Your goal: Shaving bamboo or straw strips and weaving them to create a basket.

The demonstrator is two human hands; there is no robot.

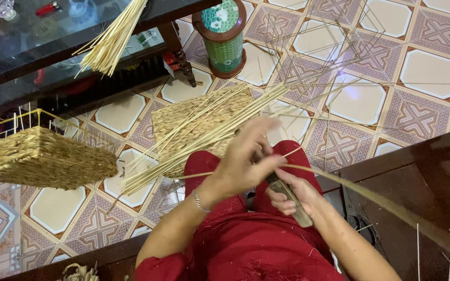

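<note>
**Both hands on one reed, over the lap**

The left hand's fingers (259, 136) are curled together, pinching a reed (371, 200) where it crosses the lap. The right hand (290, 195), just beneath and touching, is clamped on a dark tool (290, 199) (a knife handle, perhaps; its end is hidden). The reed's long axis runs from the fingers out to the right and downward, so the right hand is nearer its free length. Beyond the knees a bundle (204, 138) of straws lies over a woven mat (194, 117) on the tiled floor (360, 101); a woven basket (37, 158) sits left.
</note>
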